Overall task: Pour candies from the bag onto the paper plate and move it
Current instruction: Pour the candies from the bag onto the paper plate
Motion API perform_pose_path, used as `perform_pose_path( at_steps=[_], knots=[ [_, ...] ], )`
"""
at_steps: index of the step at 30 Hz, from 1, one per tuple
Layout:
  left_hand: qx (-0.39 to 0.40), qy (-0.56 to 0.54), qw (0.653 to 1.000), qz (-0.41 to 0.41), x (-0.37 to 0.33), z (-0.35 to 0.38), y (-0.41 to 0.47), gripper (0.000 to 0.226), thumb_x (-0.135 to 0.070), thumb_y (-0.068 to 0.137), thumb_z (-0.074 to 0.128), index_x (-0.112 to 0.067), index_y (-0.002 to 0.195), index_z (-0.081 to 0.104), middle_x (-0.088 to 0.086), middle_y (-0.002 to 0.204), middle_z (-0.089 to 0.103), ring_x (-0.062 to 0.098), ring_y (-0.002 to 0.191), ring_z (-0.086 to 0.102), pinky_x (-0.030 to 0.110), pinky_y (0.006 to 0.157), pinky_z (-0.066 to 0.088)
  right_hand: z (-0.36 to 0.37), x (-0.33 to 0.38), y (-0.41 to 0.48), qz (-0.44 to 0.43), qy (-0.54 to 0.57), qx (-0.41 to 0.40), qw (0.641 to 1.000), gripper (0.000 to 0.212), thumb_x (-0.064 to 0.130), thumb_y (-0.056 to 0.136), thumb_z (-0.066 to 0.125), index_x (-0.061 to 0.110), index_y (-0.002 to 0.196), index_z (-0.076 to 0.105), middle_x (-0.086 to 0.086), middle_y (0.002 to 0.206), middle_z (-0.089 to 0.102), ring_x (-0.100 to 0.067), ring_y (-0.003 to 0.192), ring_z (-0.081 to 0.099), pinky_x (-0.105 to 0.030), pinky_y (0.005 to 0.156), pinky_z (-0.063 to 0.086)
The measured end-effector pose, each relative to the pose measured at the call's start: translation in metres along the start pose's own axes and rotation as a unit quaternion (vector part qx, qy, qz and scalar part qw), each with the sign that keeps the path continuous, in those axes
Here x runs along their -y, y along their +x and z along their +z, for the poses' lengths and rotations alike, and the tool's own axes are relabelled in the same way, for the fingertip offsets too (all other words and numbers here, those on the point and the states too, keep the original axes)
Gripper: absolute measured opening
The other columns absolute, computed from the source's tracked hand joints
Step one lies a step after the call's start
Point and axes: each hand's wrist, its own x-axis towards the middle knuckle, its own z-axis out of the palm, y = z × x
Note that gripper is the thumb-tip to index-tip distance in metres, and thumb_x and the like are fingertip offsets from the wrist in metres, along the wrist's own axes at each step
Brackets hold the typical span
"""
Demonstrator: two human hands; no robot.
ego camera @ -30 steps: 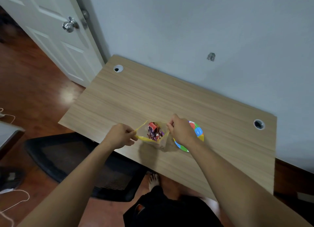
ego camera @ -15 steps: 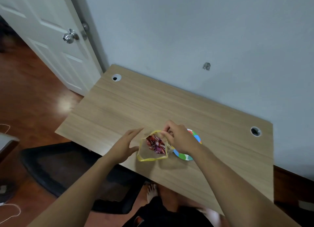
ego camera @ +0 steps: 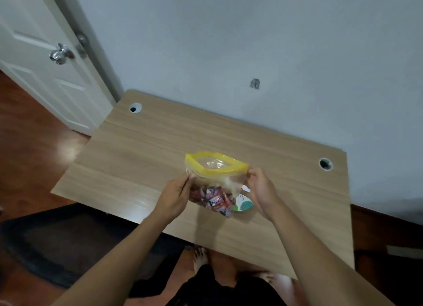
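Observation:
A clear zip bag (ego camera: 215,182) with a yellow top band is held upright above the wooden desk (ego camera: 142,159), its mouth spread wide. Wrapped red and dark candies (ego camera: 212,199) fill its lower part. My left hand (ego camera: 175,195) grips the bag's left side and my right hand (ego camera: 259,187) pinches its right edge just under the yellow band. The colourful paper plate (ego camera: 243,204) lies on the desk behind the bag's lower right corner, mostly hidden by the bag and my right hand.
Two round cable holes sit in the desk, one at the back left (ego camera: 135,108) and one at the right (ego camera: 325,163). A white door (ego camera: 41,60) stands to the left, a black chair (ego camera: 68,239) below the desk's front edge, my feet underneath.
The bag has been lifted off the desk and turned upright with its mouth open. My left hand, open beside it half a second ago, now grips its left side.

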Motion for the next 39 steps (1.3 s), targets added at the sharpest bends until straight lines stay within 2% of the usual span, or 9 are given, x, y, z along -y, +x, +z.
perform_pose_path(
  at_steps=[4, 8, 12, 14, 19, 25, 29, 35, 39],
  knots=[
    [0.042, -0.027, 0.999, -0.021, -0.021, 0.020, -0.002, 0.035, -0.043, 0.114, 0.037, -0.053, 0.089, 0.060, -0.012, 0.062, 0.068, 0.005, 0.055, 0.061, 0.021, 0.051, 0.040, -0.012, -0.029, -0.013, 0.035, 0.009, 0.011, 0.999, 0.077, 0.070, 0.105, 0.025, 0.015, 0.135, 0.070, -0.010, 0.134, 0.076, -0.028, 0.125, 0.069, -0.046, 0.105, 0.048],
    [0.084, -0.045, 0.994, -0.048, -0.022, 0.049, -0.001, 0.035, -0.048, 0.113, 0.032, -0.036, 0.115, 0.064, -0.011, 0.070, 0.073, 0.002, 0.060, 0.066, 0.018, 0.056, 0.045, -0.013, -0.054, -0.023, 0.044, -0.055, 0.024, 0.997, 0.090, 0.099, 0.082, 0.033, 0.037, 0.136, 0.070, -0.009, 0.131, 0.078, -0.053, 0.121, 0.069, -0.076, 0.107, 0.047],
    [0.121, -0.044, 0.988, -0.085, -0.008, 0.076, 0.001, 0.046, -0.057, 0.112, 0.027, -0.031, 0.126, 0.062, -0.002, 0.104, 0.081, 0.013, 0.094, 0.076, 0.033, 0.086, 0.057, -0.023, -0.067, -0.025, -0.033, -0.179, -0.005, 0.983, 0.056, 0.071, 0.103, 0.042, 0.030, 0.137, 0.063, 0.028, 0.110, 0.080, 0.003, 0.108, 0.074, -0.016, 0.099, 0.054],
    [0.142, -0.038, 0.983, -0.113, -0.002, 0.088, 0.003, 0.050, -0.059, 0.111, 0.025, -0.029, 0.130, 0.059, 0.003, 0.109, 0.080, 0.022, 0.100, 0.075, 0.039, 0.090, 0.056, -0.028, -0.078, -0.019, -0.012, -0.192, -0.035, 0.981, 0.061, 0.075, 0.097, 0.049, 0.030, 0.138, 0.056, 0.012, 0.111, 0.083, -0.016, 0.103, 0.077, -0.024, 0.085, 0.058],
    [0.203, 0.005, 0.963, -0.178, 0.000, 0.108, 0.007, 0.053, -0.053, 0.113, 0.024, -0.031, 0.151, 0.053, 0.007, 0.133, 0.072, 0.030, 0.123, 0.067, 0.035, 0.099, 0.048, -0.041, -0.096, -0.009, 0.014, -0.244, -0.072, 0.967, 0.062, 0.073, 0.093, 0.052, 0.032, 0.140, 0.055, 0.012, 0.131, 0.071, -0.014, 0.125, 0.065, -0.037, 0.109, 0.048],
    [0.236, 0.005, 0.947, -0.218, -0.006, 0.122, 0.010, 0.046, -0.045, 0.115, 0.028, -0.024, 0.141, 0.059, -0.002, 0.093, 0.071, -0.004, 0.065, 0.065, 0.015, 0.062, 0.050, -0.051, -0.119, 0.010, 0.040, -0.284, -0.062, 0.956, 0.041, 0.049, 0.103, 0.051, 0.021, 0.131, 0.061, 0.001, 0.120, 0.076, -0.024, 0.118, 0.071, -0.040, 0.105, 0.052],
    [0.252, 0.034, 0.940, -0.230, -0.001, 0.128, 0.011, 0.046, -0.044, 0.115, 0.027, -0.019, 0.130, 0.062, -0.011, 0.079, 0.067, 0.003, 0.068, 0.060, 0.016, 0.056, 0.043, -0.052, -0.117, 0.008, 0.044, -0.293, -0.047, 0.954, 0.031, 0.035, 0.108, 0.050, 0.017, 0.129, 0.062, -0.008, 0.118, 0.074, -0.025, 0.105, 0.068, -0.039, 0.100, 0.051],
    [0.273, 0.065, 0.929, -0.243, 0.014, 0.135, 0.010, 0.048, -0.050, 0.114, 0.026, -0.023, 0.129, 0.062, -0.002, 0.104, 0.074, 0.020, 0.091, 0.070, 0.023, 0.070, 0.050, -0.055, -0.119, 0.011, 0.064, -0.293, -0.027, 0.954, 0.025, 0.029, 0.110, 0.046, 0.016, 0.125, 0.062, -0.003, 0.108, 0.070, -0.024, 0.105, 0.066, -0.035, 0.095, 0.049],
    [0.288, 0.092, 0.921, -0.245, 0.029, 0.140, 0.012, 0.056, -0.055, 0.111, 0.025, -0.022, 0.132, 0.065, 0.006, 0.120, 0.078, 0.030, 0.113, 0.072, 0.040, 0.102, 0.055, -0.057, -0.124, 0.015, 0.080, -0.284, -0.030, 0.955, 0.031, 0.028, 0.108, 0.044, 0.021, 0.135, 0.058, 0.000, 0.120, 0.071, -0.021, 0.109, 0.066, -0.033, 0.095, 0.050]
  ],
)
